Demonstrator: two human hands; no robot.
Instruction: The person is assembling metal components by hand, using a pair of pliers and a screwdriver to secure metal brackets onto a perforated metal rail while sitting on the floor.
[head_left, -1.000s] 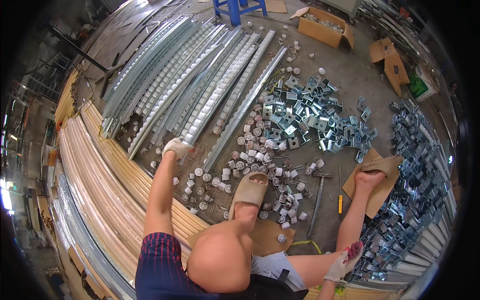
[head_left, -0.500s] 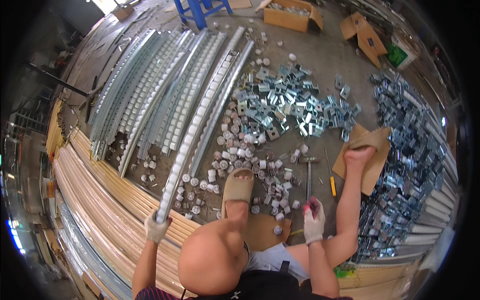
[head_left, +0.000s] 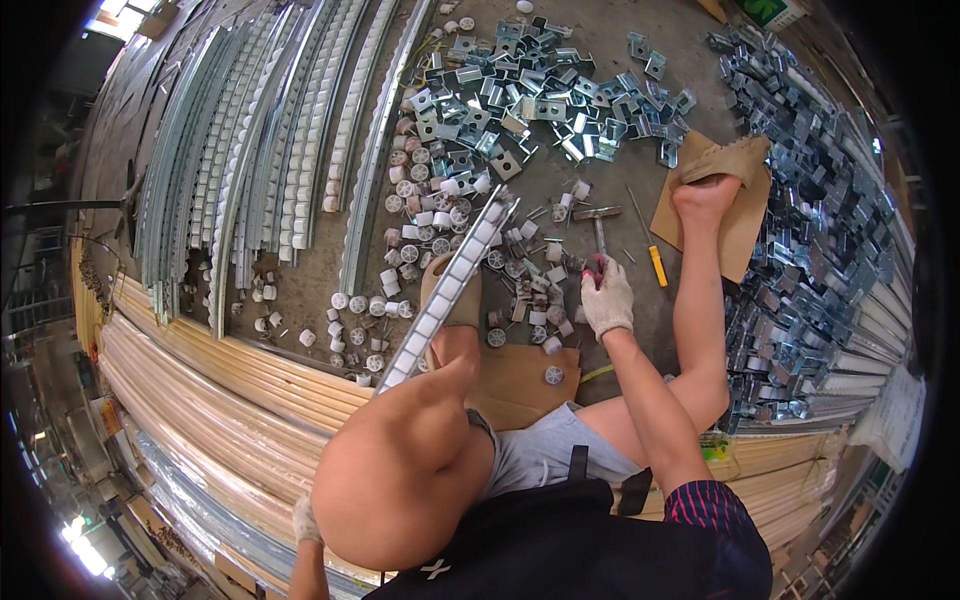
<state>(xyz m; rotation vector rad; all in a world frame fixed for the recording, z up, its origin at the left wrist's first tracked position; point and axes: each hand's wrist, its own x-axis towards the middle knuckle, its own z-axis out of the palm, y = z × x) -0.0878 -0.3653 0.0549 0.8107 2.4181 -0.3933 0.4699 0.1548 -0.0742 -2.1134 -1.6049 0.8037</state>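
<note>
A metal roller rail (head_left: 445, 292) filled with white wheels slants up over my left foot, its lower part hidden behind my bent knee. In line with that rail, my left hand (head_left: 305, 520) in a white glove shows only partly past the knee; it seems closed on the rail, though the fingers are mostly hidden. My right hand (head_left: 608, 302), gloved white with a red palm side, curls round the handle of a hammer (head_left: 598, 228). The hammer's head rests at the floor, close to a yellow-handled screwdriver (head_left: 657, 262). Loose white wheels (head_left: 432, 220) lie around the rail's upper end.
Beyond the wheels spreads a heap of metal brackets (head_left: 560, 100); a bigger bracket pile (head_left: 790, 230) stands on the right. Several finished-looking rails (head_left: 250, 140) lie at the left. Wrapped long profiles (head_left: 200, 380) run beside my left leg. Cardboard (head_left: 745, 220) lies under my right foot.
My left hand has drawn back behind my knee, bringing the rail toward me and its far end down over my left foot. My right hand has moved farther up the hammer's handle.
</note>
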